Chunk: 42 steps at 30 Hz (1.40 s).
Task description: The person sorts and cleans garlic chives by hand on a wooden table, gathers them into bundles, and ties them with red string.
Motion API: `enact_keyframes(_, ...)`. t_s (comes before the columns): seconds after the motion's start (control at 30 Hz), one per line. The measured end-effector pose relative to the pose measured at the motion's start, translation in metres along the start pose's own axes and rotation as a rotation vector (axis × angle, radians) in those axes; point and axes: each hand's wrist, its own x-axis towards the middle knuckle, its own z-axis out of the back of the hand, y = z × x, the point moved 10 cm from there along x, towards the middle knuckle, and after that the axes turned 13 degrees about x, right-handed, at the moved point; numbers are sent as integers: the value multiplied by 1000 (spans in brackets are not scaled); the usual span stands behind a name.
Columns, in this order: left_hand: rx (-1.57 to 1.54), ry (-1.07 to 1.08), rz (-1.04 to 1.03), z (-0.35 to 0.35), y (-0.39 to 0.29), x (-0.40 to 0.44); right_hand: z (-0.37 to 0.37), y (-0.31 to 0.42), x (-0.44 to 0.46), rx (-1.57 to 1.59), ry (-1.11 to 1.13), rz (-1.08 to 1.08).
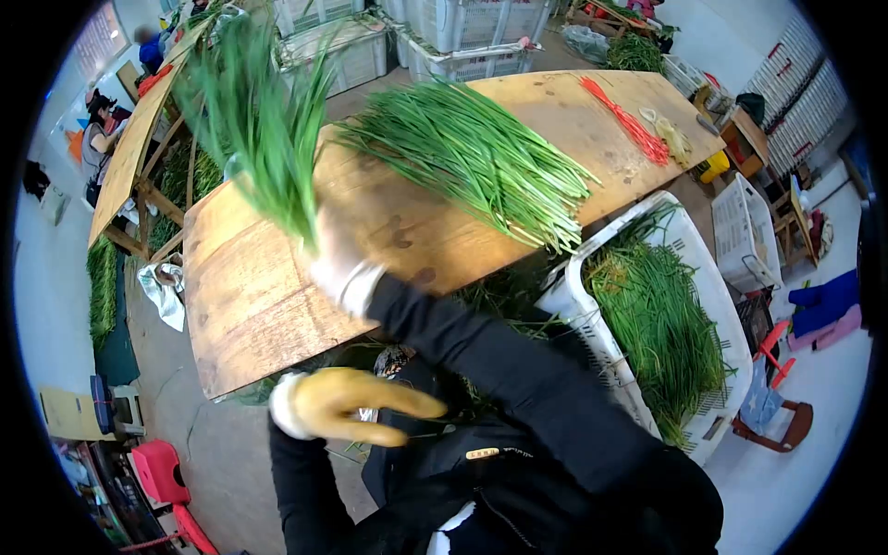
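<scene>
My right hand (338,257), blurred by motion, grips a bunch of chives (287,153) by its stem end above the left part of the wooden table (250,296). The leaves fan upward and away from me, smeared by the movement. Close to my body, in front of the table's near edge, my left hand (361,400) wears a yellow glove. Its fingers and thumb are apart, with nothing between them. A larger pile of chives (481,157) lies across the middle of the table, pale stem ends pointing right.
Red ties (629,125) and a crumpled yellowish glove (671,139) lie at the table's right end. A white crate (731,324) at my right holds loose greens (657,324). White crates (472,28) are stacked beyond the table. Another person (97,139) stands far left.
</scene>
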Motion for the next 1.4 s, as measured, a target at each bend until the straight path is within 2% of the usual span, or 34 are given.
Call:
enact_keyframes(0.03, -70, -119, 29, 18, -6, -19, -14, -55, -33, -218, 63, -204)
enact_keyframes(0.07, -251, -395, 30, 35, 4, -46, -25, -102, -60, -368, 125, -392)
enact_keyframes(0.1, -214, -747, 261, 54, 28, -90, -35, -155, -89, -515, 186, -582)
enact_keyframes(0.13, 29, -1140, 515, 78, 41, -121, -55, -177, -105, 155, 8, -720)
enact_keyframes(0.17, 176, -1216, 410, 99, 40, -120, -75, -198, -121, 799, -251, -821)
enact_keyframes(0.2, 646, -1087, 409, 114, 34, -116, -77, -159, -123, 1100, -444, -810)
enact_keyframes(0.23, 916, -959, 586, 121, 45, -116, -66, -150, -129, 1094, -453, -810)
enact_keyframes(0.27, 800, -953, 603, 124, 82, -132, -51, -122, -118, 397, -96, -629)
enact_keyframes(0.33, 905, -833, 862, 123, 151, -162, -60, -74, -121, -974, 578, -126)
enact_keyframes(0.37, 1019, -801, 999, 119, 142, -158, -42, -46, -117, -814, 637, -100)
enact_keyframes(0.4, 1030, -839, 1082, 117, 135, -157, -15, -34, -108, -895, 673, -223)
enact_keyframes(0.47, 1075, -862, 1089, 119, 124, -161, 69, 27, -83, -1179, 210, 208)
enact_keyframes(0.5, 1053, -881, 1032, 123, 130, -172, 112, 38, -74, -1377, 148, 220)
enact_keyframes(0.53, 1129, -899, 970, 130, 131, -184, 157, 43, -67, -1396, 141, 12)
enact_keyframes(0.57, 1126, -947, 984, 135, 131, -200, 199, 38, -80, -1671, 162, -236)
enact_keyframes(0.6, 1122, -999, 1000, 139, 131, -216, 245, 20, -96, -1952, 151, -259)
enact_keyframes(0.63, 1099, -1065, 980, 143, 135, -235, 271, 20, -99, -1913, 163, -475)
enact_keyframes(0.67, 1076, -1126, 960, 144, 140, -250, 276, 24, -100, -1860, 165, -426)
enact_keyframes(0.7, 977, -1191, 993, 144, 144, -261, 274, 23, -100, -1914, 179, -234)
enact_keyframes(0.73, 1149, -1130, 935, 144, 138, -251, 265, 25, -99, -1952, 192, -33)
enact_keyframes(0.8, 1232, -1060, 964, 135, 131, -234, 281, 5, -91, -1956, 320, -213)
enact_keyframes(0.83, 1283, -976, 1043, 131, 124, -224, 278, 9, -88, -1968, 384, -187)
enact_keyframes(0.87, 1323, -887, 1128, 124, 118, -212, 286, 9, -81, -1874, 412, -534)
enact_keyframes(0.9, 1366, -900, 1204, 116, 100, -197, 283, 27, -70, -1719, 344, -401)
enact_keyframes(0.93, 1408, -915, 1274, 111, 84, -186, 293, 39, -62, -1460, 191, -664)
enact_keyframes(0.97, 1426, -977, 1260, 108, 75, -187, 298, 42, -46, -1192, 256, -344)
enact_keyframes(1.0, 1441, -1040, 1234, 104, 69, -185, 294, 30, -42, -1329, 335, -376)
enact_keyframes(1.07, 1180, -1186, 573, 77, 50, -123, 284, 93, -21, -205, -237, -538)
enact_keyframes(1.1, 766, -1115, 428, 66, 70, -100, 276, 104, -19, 101, -284, -446)
enact_keyframes(1.13, 360, -1017, 275, 49, 86, -74, 245, 112, -19, 157, -218, -479)
enact_keyframes(1.2, -258, -1061, 306, 14, 106, -44, 192, 111, -30, 318, -117, -479)
enact_keyframes(1.27, -653, -1060, 370, -10, 138, -29, 165, 70, -57, 245, 52, -626)
enact_keyframes(1.33, -900, -992, 454, -35, 158, -19, 152, 24, -88, 214, -11, -620)
enact_keyframes(1.4, -1033, -944, 492, -55, 171, -18, 183, 2, -106, -321, 23, -401)
